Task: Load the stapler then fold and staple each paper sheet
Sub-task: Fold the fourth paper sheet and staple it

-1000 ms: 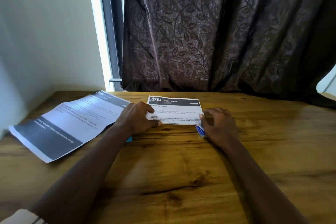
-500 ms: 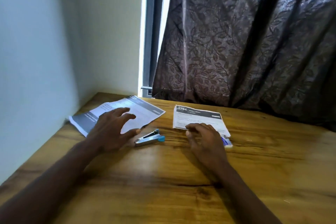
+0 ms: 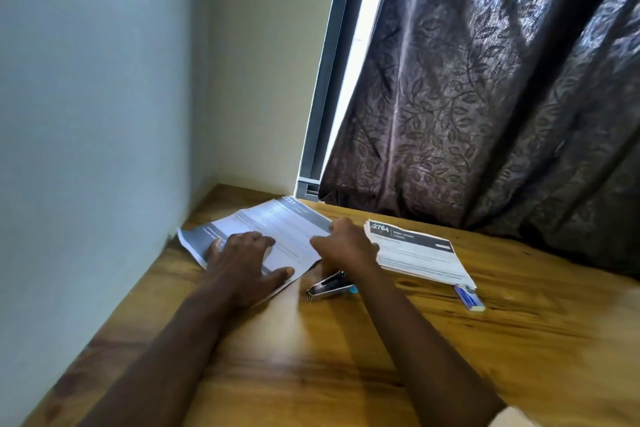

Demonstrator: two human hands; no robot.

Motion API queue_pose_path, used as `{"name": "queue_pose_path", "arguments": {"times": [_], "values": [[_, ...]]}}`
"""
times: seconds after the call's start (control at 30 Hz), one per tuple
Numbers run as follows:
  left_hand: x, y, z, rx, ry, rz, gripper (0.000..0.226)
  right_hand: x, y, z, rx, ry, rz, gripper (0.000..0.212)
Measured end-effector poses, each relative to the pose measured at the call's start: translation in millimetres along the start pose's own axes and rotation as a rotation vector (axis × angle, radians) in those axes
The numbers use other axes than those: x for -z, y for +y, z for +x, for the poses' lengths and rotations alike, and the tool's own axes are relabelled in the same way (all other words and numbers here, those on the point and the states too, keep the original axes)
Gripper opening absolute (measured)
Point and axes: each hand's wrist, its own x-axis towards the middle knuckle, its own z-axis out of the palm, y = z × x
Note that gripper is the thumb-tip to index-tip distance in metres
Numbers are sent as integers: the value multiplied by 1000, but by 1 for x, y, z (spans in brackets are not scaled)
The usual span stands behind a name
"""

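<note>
An unfolded printed sheet with dark bands lies at the table's far left corner. My left hand lies flat on its near part, fingers spread. My right hand touches the sheet's right edge; whether its fingers pinch the paper is unclear. A small silver stapler with a blue end lies on the wood just under my right wrist. To the right sits a folded sheet marked 2764. A small blue and white staple box lies at that folded sheet's near right corner.
The wooden table meets a pale wall on the left. A dark patterned curtain hangs behind, touching the table's far edge, with a window frame beside it.
My view turned left. My right hand left the folded sheet and came to the unfolded sheet's right edge. My left hand went from the folded sheet onto the unfolded one.
</note>
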Motion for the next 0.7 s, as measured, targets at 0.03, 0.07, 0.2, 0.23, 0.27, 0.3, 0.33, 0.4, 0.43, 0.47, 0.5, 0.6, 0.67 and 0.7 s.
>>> {"name": "queue_pose_path", "arguments": {"times": [0.03,0.07,0.2,0.23,0.27,0.3,0.33,0.4,0.43,0.47,0.5,0.6,0.67,0.7], "values": [[0,1,1,2,2,-1,82,-4,-4,-2,-1,3,-11,49],[1,1,1,3,9,1,82,-10,-6,-4,8,11,-44,51],[1,3,3,16,35,-20,78,-29,-8,-11,84,145,-197,49],[2,3,3,19,37,-23,77,-33,-7,-12,100,176,-177,47],[3,3,4,20,35,-24,76,-36,-6,-12,113,204,-139,43],[3,3,4,20,36,-25,74,-39,-5,-13,124,229,-97,39],[3,3,4,23,43,-29,73,-41,-4,-13,135,250,-66,34],[4,2,4,35,87,-48,72,-44,-1,-13,169,288,-36,25],[5,2,4,41,132,-59,71,-45,0,-12,190,301,-21,23],[6,1,5,48,188,-72,70,-44,1,-11,211,313,-5,22],[7,0,4,56,248,-93,69,-42,2,-10,232,332,8,22],[13,-1,4,74,425,-190,67,-27,8,-8,327,425,129,17],[19,0,2,82,516,-250,71,-12,12,-9,422,479,234,12],[23,2,0,72,564,-273,75,-3,15,-12,468,507,271,11]]}}
